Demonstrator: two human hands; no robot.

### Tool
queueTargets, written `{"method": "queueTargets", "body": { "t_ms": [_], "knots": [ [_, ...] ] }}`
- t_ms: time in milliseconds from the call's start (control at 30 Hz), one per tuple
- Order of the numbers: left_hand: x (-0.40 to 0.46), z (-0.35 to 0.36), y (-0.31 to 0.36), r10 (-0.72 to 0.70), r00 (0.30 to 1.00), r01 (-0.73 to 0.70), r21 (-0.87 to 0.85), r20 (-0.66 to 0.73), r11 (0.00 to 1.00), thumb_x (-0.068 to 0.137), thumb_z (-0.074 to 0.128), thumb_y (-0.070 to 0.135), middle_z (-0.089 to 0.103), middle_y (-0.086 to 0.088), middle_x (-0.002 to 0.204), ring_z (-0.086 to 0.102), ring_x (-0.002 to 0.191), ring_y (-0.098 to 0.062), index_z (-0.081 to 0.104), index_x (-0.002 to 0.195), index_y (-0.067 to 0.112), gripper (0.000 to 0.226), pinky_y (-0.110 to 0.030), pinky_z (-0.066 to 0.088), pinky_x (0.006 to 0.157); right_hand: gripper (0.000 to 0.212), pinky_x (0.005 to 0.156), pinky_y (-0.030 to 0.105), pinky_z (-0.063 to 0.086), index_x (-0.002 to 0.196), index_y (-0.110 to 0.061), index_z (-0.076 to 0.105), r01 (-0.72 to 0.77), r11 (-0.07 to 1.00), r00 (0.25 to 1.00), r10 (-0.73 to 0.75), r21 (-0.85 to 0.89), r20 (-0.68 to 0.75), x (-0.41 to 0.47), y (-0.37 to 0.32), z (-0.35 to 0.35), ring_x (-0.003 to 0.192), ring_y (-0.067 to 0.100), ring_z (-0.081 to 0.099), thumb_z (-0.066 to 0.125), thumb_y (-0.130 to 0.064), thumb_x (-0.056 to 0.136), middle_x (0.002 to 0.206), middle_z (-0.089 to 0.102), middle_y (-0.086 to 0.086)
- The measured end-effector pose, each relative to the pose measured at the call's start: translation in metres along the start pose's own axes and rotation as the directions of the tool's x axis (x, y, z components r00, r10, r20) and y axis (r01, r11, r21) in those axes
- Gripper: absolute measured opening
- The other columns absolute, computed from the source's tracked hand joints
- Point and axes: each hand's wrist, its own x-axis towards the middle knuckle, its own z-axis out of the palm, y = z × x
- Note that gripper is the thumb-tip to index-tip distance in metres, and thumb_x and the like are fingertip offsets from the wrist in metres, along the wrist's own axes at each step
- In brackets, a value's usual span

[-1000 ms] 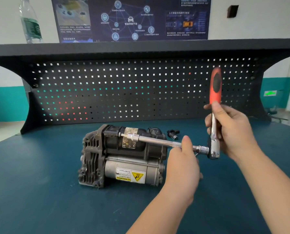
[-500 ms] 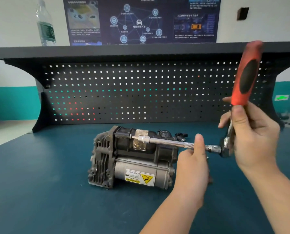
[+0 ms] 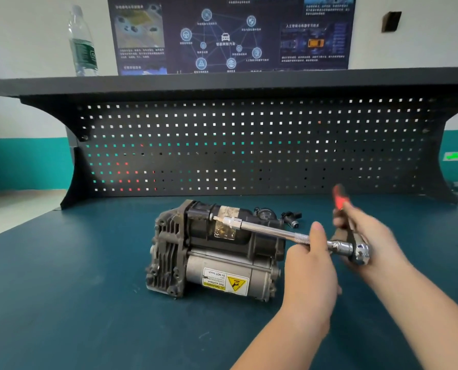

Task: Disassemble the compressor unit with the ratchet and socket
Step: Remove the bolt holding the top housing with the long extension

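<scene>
Firmly between fingers: extension bar.

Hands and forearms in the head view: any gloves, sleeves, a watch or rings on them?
Nothing worn that shows. The left hand and right hand are bare, no gloves. Both forearms are bare to the frame's edge, so no sleeves or cuffs appear. No watch, band or ring shows, though the right hand's fingers are motion-blurred.
</scene>
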Motion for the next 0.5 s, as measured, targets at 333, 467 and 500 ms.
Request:
{"method": "queueTargets", "body": {
  "t_ms": [333,467,500],
  "knots": [
    [-0.004,0.002,-0.002,-0.030,0.999,0.030,0.003,0.027,1.000,0.092,0.043,0.049,0.031,0.009,0.046,0.031,0.029,-0.004,0.038,0.071,0.021,0.035,-0.024,0.030,0.045,0.031,0.046,0.014,0.038,0.073,-0.029,0.063,0.849,0.467,0.527,-0.777,-0.245,0.345,-0.020,-0.022,0.003,0.042,0.007,0.045,0.052,-0.052,0.091,0.049,0.056,-0.003],
    [-0.001,0.005,0.005,0.028,0.996,-0.024,-0.057,0.087,0.998,0.096,0.042,0.042,0.029,0.012,0.035,0.026,0.028,-0.003,0.036,0.068,0.020,0.037,-0.018,0.027,0.036,0.032,0.035,0.016,0.034,0.069,-0.013,0.057,0.150,0.971,0.989,-0.146,-0.185,0.038,-0.006,-0.018,0.002,0.034,0.007,0.042,0.061,-0.036,0.091,0.043,0.050,-0.004],
    [0.000,0.005,0.007,0.038,0.995,-0.032,-0.060,0.092,0.998,0.097,0.042,0.042,0.030,0.013,0.034,0.026,0.028,-0.002,0.037,0.066,0.020,0.038,-0.018,0.026,0.036,0.030,0.033,0.013,0.033,0.070,-0.011,0.055,-0.048,0.982,0.998,0.054,-0.182,0.030,-0.004,-0.014,-0.001,0.031,0.006,0.042,0.060,-0.032,0.091,0.043,0.049,-0.003]
  ]
}}
